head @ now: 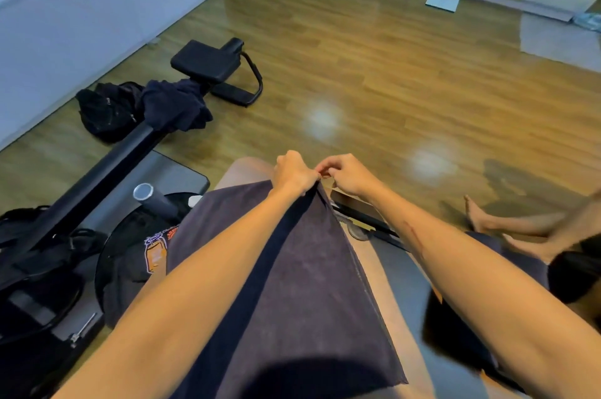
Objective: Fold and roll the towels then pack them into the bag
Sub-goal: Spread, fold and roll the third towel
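**Corners pinched together at the knee**

While the head view looks down along both forearms, a dark grey towel (292, 284) lies draped over the person's leg, its far end lifted to a peak. The left hand (292, 174) is closed around that peak, fingers curled over the cloth. The right hand (348, 175) meets it there, thumb and forefinger pinched narrow at the same spot; whether it holds a second corner or only the hem is too small to tell. A black bag (107, 110) lies well apart on the wooden floor (390, 73), beside a dark garment (175, 104) hung over an exercise machine (211, 61).

I judge this an early fold, corners being matched. The risk is a skewed fold: if one corner slips from so small a pinch, or the edges are not aligned, the towel will slide off the leg and roll unevenly.
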